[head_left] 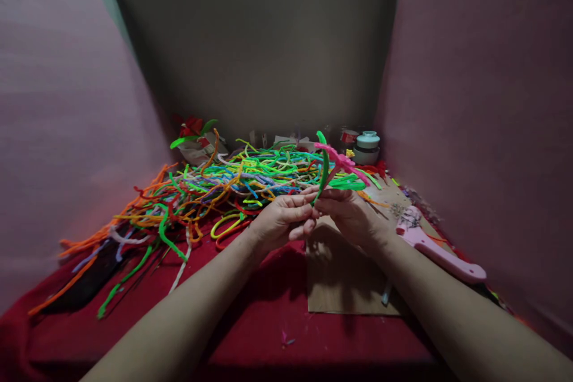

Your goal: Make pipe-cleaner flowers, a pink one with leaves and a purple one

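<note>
Both hands meet in the middle of the view around a pipe-cleaner flower (342,161) with pink petals and green leaves (323,170). My left hand (286,215) is closed, its thumb and fingers pinching the base of the green part. From the other side, my right hand (347,212) closes on the same stem, with fingertips touching those of the left. The flower head tilts up and to the right above the hands. Most of the stem is hidden by the fingers. Below the right hand lies a sheet of brown cardboard (340,277).
A tangled heap of coloured pipe cleaners (250,173) covers the back and left of the red cloth (268,322). At right lies a pink glue gun (441,253). A light-blue lidded jar (367,142) stands behind; a red flower (192,126) is at back left. Pink walls flank both sides.
</note>
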### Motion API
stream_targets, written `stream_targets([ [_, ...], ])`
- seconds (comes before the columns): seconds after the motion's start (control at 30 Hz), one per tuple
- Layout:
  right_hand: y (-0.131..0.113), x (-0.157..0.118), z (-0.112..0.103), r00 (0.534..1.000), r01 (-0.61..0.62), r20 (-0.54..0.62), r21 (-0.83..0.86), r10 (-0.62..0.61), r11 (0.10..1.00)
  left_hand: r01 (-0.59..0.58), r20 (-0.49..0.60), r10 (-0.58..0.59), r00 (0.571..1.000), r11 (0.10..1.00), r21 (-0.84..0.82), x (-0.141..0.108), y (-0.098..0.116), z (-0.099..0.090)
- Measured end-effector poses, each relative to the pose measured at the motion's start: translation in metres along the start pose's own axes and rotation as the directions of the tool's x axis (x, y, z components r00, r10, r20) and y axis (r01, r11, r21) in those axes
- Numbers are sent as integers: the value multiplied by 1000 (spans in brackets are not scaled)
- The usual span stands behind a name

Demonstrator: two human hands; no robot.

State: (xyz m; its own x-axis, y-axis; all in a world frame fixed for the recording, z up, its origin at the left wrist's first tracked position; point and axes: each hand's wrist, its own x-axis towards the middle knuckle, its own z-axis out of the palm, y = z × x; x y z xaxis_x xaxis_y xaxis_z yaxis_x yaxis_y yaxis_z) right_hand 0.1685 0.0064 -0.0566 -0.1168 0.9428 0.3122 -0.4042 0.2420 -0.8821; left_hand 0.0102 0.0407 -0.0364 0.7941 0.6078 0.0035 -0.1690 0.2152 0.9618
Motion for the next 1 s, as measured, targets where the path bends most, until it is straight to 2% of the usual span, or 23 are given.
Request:
stream_targets([
  [0.1,1,-2,4,1000,-19,0,24,19,1000,-74,-51,82,995,987,141,0,2,4],
  [0.17,0,-4,8,998,-46,-52,16,47,999,-120,-98,148,984,961,248,0,1,8],
  [0.23,-3,-7,14,985,-57,-163,-36,50,998,-158,-173,234,957,918,365,-1,-1,12],
  [0.3,-5,-9,19,964,-46,-264,-117,14,992,-192,-240,331,912,866,462,-1,-5,15],
  [0.37,-6,-10,23,954,-31,-299,-190,-28,981,-209,-281,380,881,846,490,0,-7,17],
  [0.4,-6,-10,23,955,-26,-296,-215,-40,976,-207,-290,373,881,856,474,0,-8,17],
  [0.53,-6,-10,23,965,21,-242,-303,-98,953,-160,-256,250,934,932,326,1,-5,14],
  [0.63,-6,-10,24,959,21,-255,-361,-120,932,-149,-216,204,955,958,247,-1,-2,10],
  [0.73,-6,-9,27,971,-11,-230,-320,-67,947,-154,-194,195,962,966,207,-5,-1,5],
  [0.87,-7,-5,29,992,-34,-125,-329,-8,944,-163,-179,194,965,971,174,-11,-4,-2],
  [1.0,-7,-5,24,994,-87,-82,-282,67,955,-128,-154,133,979,991,39,-12,-12,-5],
])
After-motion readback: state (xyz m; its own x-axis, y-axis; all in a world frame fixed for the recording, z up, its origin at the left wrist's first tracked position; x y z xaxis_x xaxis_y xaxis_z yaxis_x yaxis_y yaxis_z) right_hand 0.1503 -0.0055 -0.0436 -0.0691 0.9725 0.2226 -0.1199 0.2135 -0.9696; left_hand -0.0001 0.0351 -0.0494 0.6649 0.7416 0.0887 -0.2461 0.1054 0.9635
